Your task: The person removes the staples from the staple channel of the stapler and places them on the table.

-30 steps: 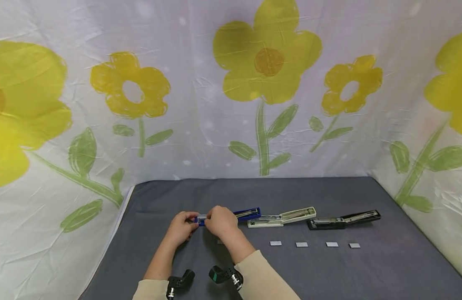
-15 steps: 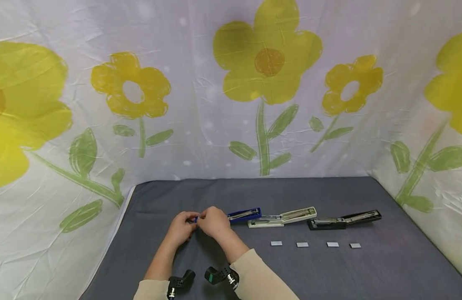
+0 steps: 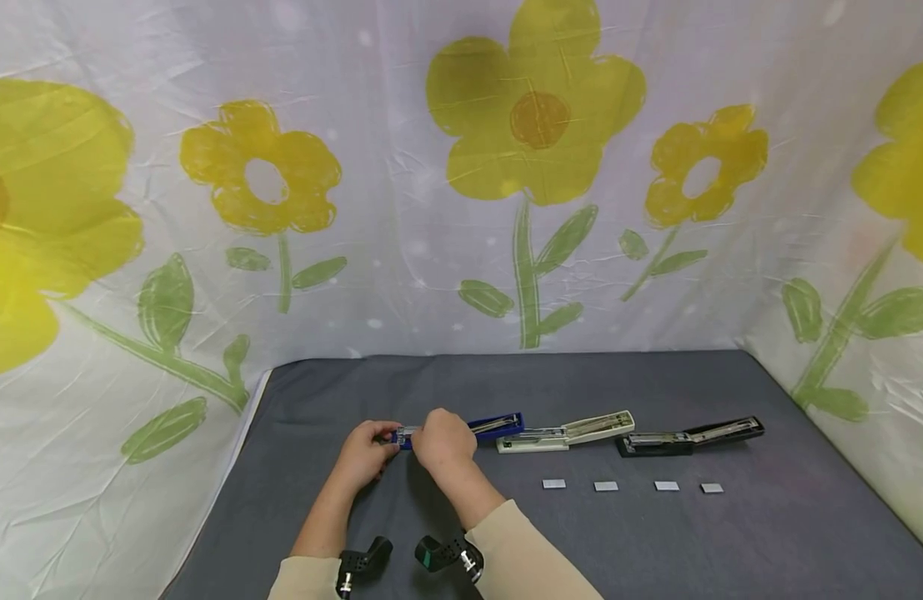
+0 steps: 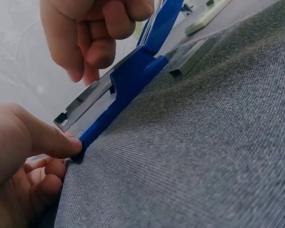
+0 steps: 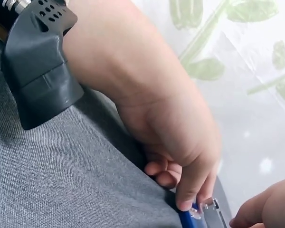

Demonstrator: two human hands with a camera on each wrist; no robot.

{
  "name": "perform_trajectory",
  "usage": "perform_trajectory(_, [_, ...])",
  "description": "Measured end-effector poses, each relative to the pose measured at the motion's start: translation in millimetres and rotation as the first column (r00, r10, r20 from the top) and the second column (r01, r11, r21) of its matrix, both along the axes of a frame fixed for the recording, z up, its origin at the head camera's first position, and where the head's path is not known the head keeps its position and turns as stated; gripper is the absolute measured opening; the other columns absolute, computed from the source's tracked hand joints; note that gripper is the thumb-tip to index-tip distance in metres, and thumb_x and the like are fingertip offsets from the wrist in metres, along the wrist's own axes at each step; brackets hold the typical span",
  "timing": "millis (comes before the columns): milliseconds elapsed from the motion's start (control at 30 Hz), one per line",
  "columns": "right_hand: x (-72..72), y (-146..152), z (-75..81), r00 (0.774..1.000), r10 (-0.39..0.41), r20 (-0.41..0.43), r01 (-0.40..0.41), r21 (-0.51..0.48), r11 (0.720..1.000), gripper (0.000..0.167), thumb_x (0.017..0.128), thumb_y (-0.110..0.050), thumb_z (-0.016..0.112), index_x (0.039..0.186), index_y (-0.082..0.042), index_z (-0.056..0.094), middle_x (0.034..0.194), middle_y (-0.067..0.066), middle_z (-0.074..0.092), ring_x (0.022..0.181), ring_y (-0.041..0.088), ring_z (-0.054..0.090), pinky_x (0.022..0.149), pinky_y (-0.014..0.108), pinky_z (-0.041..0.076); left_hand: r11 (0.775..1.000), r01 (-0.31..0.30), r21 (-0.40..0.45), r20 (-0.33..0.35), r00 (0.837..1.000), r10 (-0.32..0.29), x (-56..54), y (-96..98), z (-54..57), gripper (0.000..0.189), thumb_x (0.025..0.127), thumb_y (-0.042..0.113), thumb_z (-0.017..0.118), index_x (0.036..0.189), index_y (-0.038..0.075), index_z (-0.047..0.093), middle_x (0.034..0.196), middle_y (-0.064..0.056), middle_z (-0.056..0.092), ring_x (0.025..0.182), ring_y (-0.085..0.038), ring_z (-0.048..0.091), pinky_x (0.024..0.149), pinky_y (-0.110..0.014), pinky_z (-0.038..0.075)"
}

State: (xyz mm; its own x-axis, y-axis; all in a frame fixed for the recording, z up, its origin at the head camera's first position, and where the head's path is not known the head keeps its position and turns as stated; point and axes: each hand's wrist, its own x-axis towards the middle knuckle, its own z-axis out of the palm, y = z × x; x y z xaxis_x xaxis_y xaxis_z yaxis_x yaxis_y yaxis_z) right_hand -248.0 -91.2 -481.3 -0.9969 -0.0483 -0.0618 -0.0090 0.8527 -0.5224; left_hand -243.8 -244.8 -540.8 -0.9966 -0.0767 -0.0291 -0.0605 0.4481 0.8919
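Near the left of the dark tabletop, my left hand (image 3: 365, 454) pinches the front end of an opened blue stapler (image 3: 499, 425). In the left wrist view its thumb presses on the edge of the blue base (image 4: 133, 88), beside the bare metal magazine (image 4: 92, 99). My right hand (image 3: 443, 442) is over the middle of the stapler, fingers bent downward just behind the magazine. Whether anything is between those fingertips is hidden. A short staple strip (image 4: 192, 57) lies on the cloth beside the stapler, covered by the right arm in the head view.
To the right lie an opened white stapler (image 3: 566, 433) and an opened black stapler (image 3: 689, 437). Several staple strips (image 3: 606, 486) lie in a row in front of them. A flowered curtain (image 3: 401, 250) borders the grey tabletop (image 3: 619, 550).
My right hand went left to the stapler's front end, then came back right, uncovering part of the magazine. My left hand has kept its grip on the front end.
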Motion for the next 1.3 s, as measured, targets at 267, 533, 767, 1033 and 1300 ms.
perform_trajectory(267, [-0.1,0.8,-4.0,1.0,0.006,-0.03,-0.008,-0.075,0.997,0.049,0.094,-0.016,0.068,0.049,-0.019,0.048,0.047,-0.002,0.045,0.042,0.017,0.043,0.039,0.031,0.03,1.0,0.0,-0.006,-0.004,1.0,0.0,0.3,0.0,-0.4,0.032,0.092,-0.005,0.069,0.124,-0.004,0.069,0.103,-0.012,0.054,0.056,-0.02,0.052,0.045,-0.035,0.046])
perform_trajectory(533, [-0.2,0.6,-11.2,0.998,-0.023,-0.052,0.011,-0.223,0.975,0.046,0.094,-0.02,0.073,0.051,-0.018,0.058,0.045,-0.007,0.043,0.041,0.013,0.04,0.039,0.027,0.027,1.0,-0.001,-0.005,0.005,1.0,0.001,1.2,-0.2,0.9,0.032,0.094,-0.005,0.068,0.126,-0.004,0.068,0.103,-0.012,0.054,0.057,-0.02,0.052,0.045,-0.034,0.046])
perform_trajectory(767, [-2.6,0.1,-13.5,0.996,-0.051,-0.071,0.02,-0.383,0.924,0.025,0.092,-0.025,0.077,0.069,-0.014,0.078,0.059,-0.008,0.062,0.048,0.012,0.051,0.044,0.028,0.038,1.0,-0.002,-0.002,0.004,1.0,0.002,2.2,-0.1,2.9,0.031,0.094,-0.004,0.068,0.125,-0.003,0.069,0.103,-0.012,0.054,0.055,-0.019,0.052,0.044,-0.032,0.045])
perform_trajectory(1033, [-8.2,0.5,-9.1,1.0,-0.03,-0.008,0.023,-0.458,0.888,0.031,0.092,-0.024,0.076,0.066,-0.007,0.076,0.044,-0.006,0.049,0.041,0.012,0.039,0.04,0.028,0.03,1.0,0.01,-0.009,0.002,1.0,-0.01,2.5,2.1,2.7,0.031,0.094,-0.004,0.068,0.125,-0.005,0.068,0.103,-0.012,0.054,0.056,-0.019,0.053,0.045,-0.033,0.047])
perform_trajectory(1300, [-9.6,7.7,-1.2,0.997,-0.021,0.07,0.057,-0.567,0.822,0.024,0.091,-0.019,0.073,0.075,-0.003,0.079,0.066,0.004,0.069,0.05,0.013,0.043,0.049,0.029,0.036,1.0,0.0,-0.009,0.008,1.0,0.0,1.7,-0.3,1.5,0.032,0.094,-0.003,0.069,0.126,-0.004,0.068,0.105,-0.012,0.055,0.058,-0.02,0.053,0.046,-0.034,0.046])
